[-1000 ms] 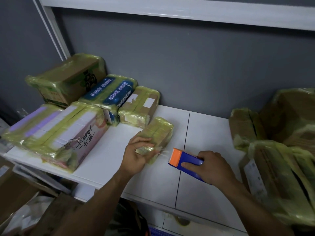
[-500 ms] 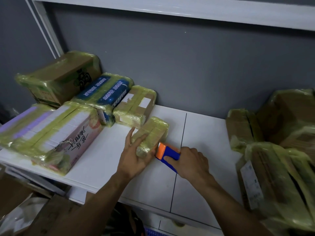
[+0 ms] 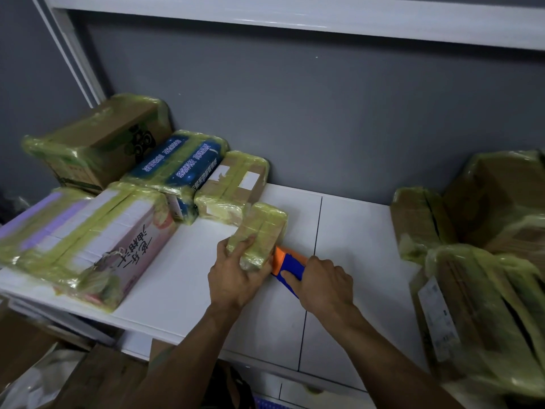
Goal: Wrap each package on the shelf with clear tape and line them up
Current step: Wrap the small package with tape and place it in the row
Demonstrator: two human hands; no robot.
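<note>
A small brown package (image 3: 263,228), wrapped in yellowish clear tape, lies on the white shelf (image 3: 354,231). My left hand (image 3: 236,276) grips its near end, thumb over the top and fingers round the front. My right hand (image 3: 324,283) holds a blue and orange tape dispenser (image 3: 287,265). Its orange head touches the package's right side. Taped packages line the left: a large brown box (image 3: 103,146), a blue one (image 3: 182,166), a brown one with white labels (image 3: 236,184), a pink and white one (image 3: 97,231).
Several bulky taped cardboard packages (image 3: 477,261) are piled at the shelf's right end. A grey wall stands behind and an upper white shelf edge (image 3: 295,16) runs above. Cardboard and plastic (image 3: 44,376) lie below the shelf on the left.
My right hand brought the dispenser leftward until it met the small package's right side. My left hand shifted from pressing the tape end to gripping the package's near end.
</note>
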